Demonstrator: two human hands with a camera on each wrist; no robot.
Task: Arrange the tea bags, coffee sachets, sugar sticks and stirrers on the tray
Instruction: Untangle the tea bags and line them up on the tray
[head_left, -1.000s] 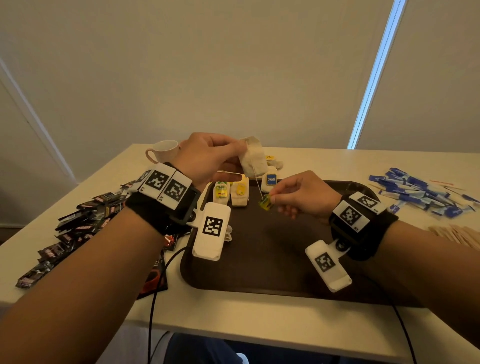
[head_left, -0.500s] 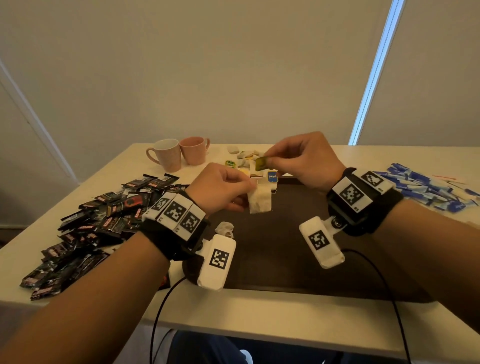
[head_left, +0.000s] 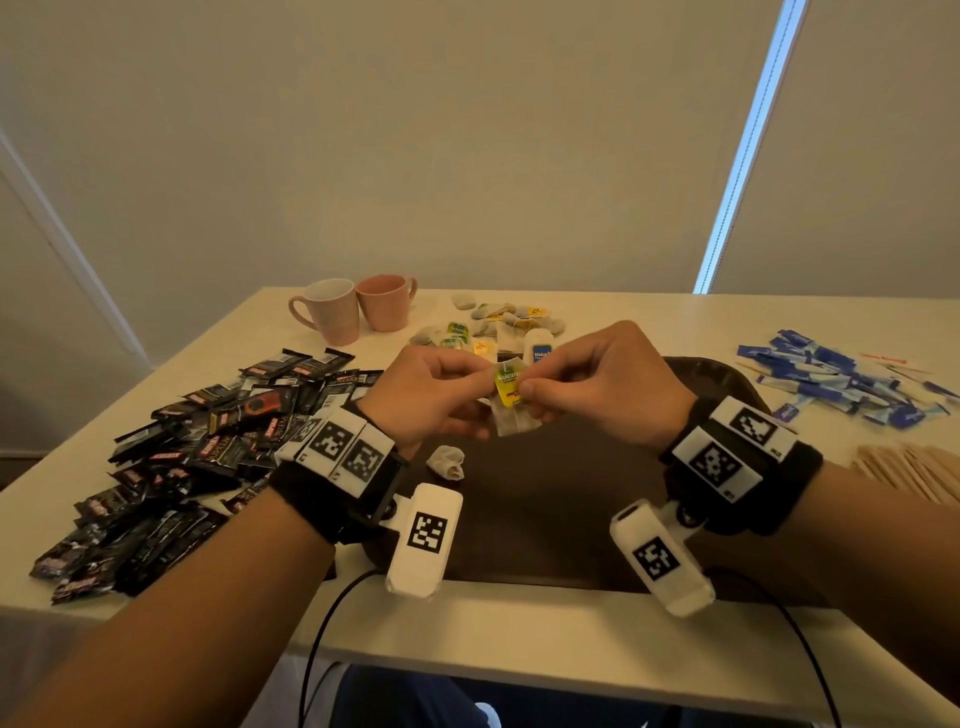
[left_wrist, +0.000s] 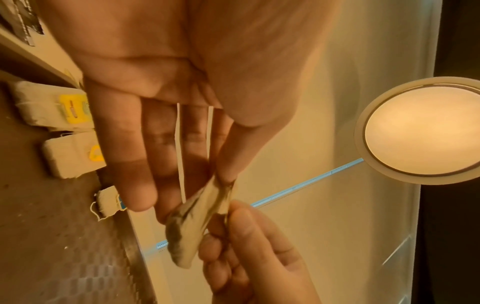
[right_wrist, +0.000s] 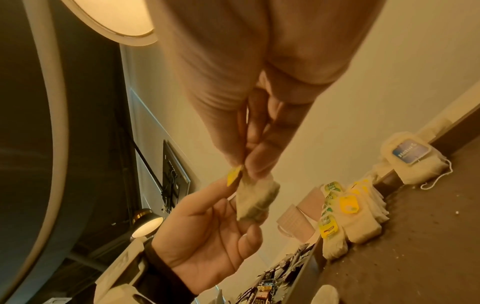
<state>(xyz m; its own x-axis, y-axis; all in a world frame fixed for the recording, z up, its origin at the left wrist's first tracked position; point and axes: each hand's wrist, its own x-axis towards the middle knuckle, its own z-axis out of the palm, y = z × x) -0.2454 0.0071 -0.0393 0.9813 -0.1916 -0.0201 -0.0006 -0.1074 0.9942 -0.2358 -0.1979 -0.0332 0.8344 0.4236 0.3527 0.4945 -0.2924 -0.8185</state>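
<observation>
Both hands meet above the far part of the dark brown tray (head_left: 545, 525). My left hand (head_left: 485, 389) pinches a pale tea bag (head_left: 514, 423) between thumb and fingers. My right hand (head_left: 530, 387) pinches the bag's yellow tag (head_left: 506, 384) against its top. In the right wrist view the tea bag (right_wrist: 257, 201) hangs below the right fingertips (right_wrist: 255, 168), with the left hand (right_wrist: 207, 226) under it. A row of tea bags (right_wrist: 358, 218) lies along the tray's far edge, beside one with a blue label (head_left: 540, 348).
Black coffee sachets (head_left: 208, 441) are piled left of the tray. Blue sugar sticks (head_left: 841, 379) and wooden stirrers (head_left: 919, 467) lie to the right. Two pink mugs (head_left: 358, 312) and loose tea bags (head_left: 509, 317) sit at the back. A crumpled tea bag (head_left: 447, 462) lies on the tray.
My right hand lifted the tag up and away, then brought it back onto the bag. My left hand lowered the bag toward me. The hands now touch.
</observation>
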